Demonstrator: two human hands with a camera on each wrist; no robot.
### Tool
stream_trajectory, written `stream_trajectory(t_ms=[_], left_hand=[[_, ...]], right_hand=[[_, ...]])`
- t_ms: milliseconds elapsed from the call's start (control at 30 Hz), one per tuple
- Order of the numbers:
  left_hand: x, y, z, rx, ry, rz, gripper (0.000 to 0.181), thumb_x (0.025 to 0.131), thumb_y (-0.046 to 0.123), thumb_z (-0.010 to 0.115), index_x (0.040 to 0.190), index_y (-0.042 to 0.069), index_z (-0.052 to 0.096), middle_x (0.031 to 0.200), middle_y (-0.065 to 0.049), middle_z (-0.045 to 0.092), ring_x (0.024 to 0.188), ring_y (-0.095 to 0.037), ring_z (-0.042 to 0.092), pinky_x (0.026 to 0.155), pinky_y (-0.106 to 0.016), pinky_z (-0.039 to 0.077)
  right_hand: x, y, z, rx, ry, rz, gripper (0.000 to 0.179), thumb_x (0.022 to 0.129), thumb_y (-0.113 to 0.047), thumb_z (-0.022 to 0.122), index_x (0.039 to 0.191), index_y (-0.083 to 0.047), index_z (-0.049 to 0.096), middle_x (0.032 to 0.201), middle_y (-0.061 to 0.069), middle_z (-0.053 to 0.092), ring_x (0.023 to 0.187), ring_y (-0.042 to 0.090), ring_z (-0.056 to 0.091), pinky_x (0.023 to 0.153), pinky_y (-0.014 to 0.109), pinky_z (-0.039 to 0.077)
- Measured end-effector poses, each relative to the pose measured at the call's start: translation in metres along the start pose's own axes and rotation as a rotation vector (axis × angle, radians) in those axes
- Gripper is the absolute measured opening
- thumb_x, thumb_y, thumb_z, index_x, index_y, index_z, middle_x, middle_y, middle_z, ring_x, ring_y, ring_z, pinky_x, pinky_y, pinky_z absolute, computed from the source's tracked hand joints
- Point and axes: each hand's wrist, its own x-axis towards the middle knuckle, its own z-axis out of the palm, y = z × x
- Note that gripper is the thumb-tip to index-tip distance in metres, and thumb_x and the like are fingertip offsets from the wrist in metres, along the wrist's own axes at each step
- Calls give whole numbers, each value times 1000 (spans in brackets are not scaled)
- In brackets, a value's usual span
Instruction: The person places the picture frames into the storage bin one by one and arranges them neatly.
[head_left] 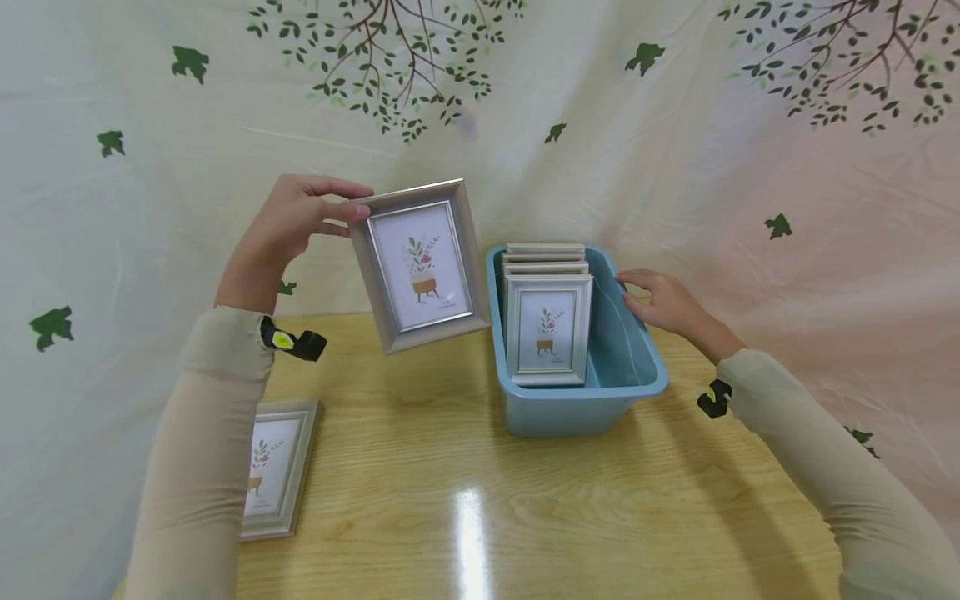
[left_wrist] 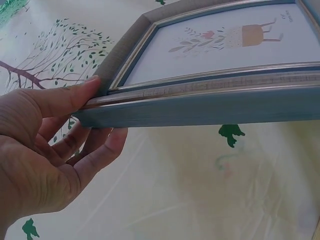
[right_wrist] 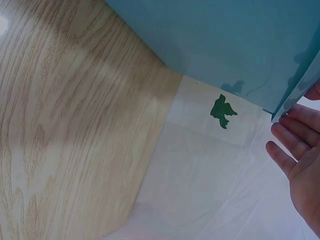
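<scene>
In the head view my left hand holds up a picture frame by its upper left corner, tilted and apart from the table. The thumb lies on its front and the fingers behind, as the left wrist view shows. The print is a potted plant in a silvery border. My right hand holds the right rim of a blue plastic bin, its fingers under the lip in the right wrist view. Several similar frames stand upright in a row inside the bin, towards its left side.
Another picture frame lies face up on the wooden table at the left, partly hidden by the left sleeve. A pale cloth printed with leaves and branches hangs behind the table.
</scene>
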Motion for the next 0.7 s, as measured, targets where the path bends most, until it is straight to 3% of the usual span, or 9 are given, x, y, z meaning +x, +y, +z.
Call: stream_trajectory(t_ms=[267, 700], left_hand=[[8, 13, 17, -93, 24, 32, 24, 87, 10, 81, 110, 10, 80, 104, 2, 74, 81, -11, 73, 71, -23, 62], [25, 20, 53, -213, 32, 107, 20, 85, 2, 80, 104, 8, 81, 105, -1, 74, 80, -12, 72, 69, -26, 63]], right_hand=[[1, 3, 2, 11, 4, 6, 45, 100, -18, 58, 138, 5, 58, 142, 28, 57, 131, 50, 53, 108, 68, 43], [3, 6, 7, 27, 21, 11, 44, 99, -18, 59, 137, 5, 59, 141, 28, 59, 130, 49, 55, 105, 68, 45]])
